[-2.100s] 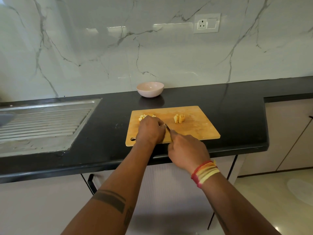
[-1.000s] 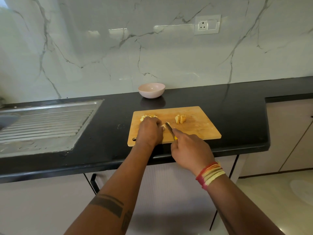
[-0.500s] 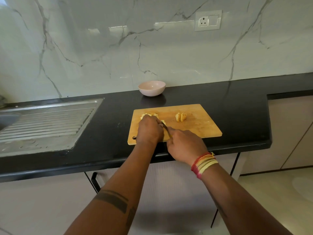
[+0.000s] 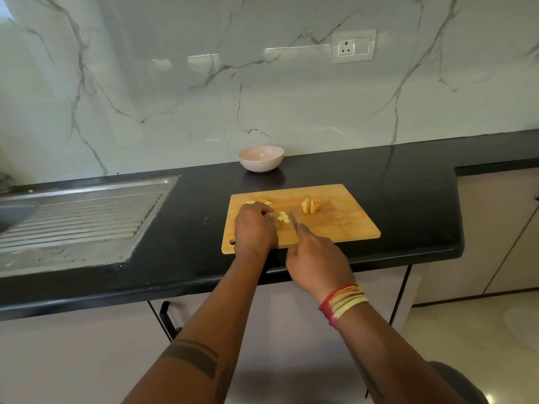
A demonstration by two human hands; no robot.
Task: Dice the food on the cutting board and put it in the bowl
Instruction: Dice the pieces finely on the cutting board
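A wooden cutting board [image 4: 344,225] lies on the black counter. Pale yellow food sits on it in three lots: small diced bits [image 4: 283,217] beside my left fingertips, more pieces [image 4: 259,202] beyond my left hand, and a sliced chunk [image 4: 310,206] further right. My left hand [image 4: 255,230] has its fingers curled over food on the board's left half. My right hand [image 4: 316,259] grips a small knife [image 4: 293,221] whose blade points away from me, just right of the diced bits. A pink bowl [image 4: 261,158] stands behind the board near the wall, with nothing visible in it.
A steel sink drainboard [image 4: 75,220] fills the counter's left side. The counter's front edge [image 4: 204,281] runs under my forearms, with cabinet fronts and a dark handle [image 4: 166,319] below. A wall socket [image 4: 353,50] sits above.
The right hand has kept working the knife back and forth beside my left fingertips. A small cluster of diced bits now lies exposed between the two hands. Left hand stays in place.
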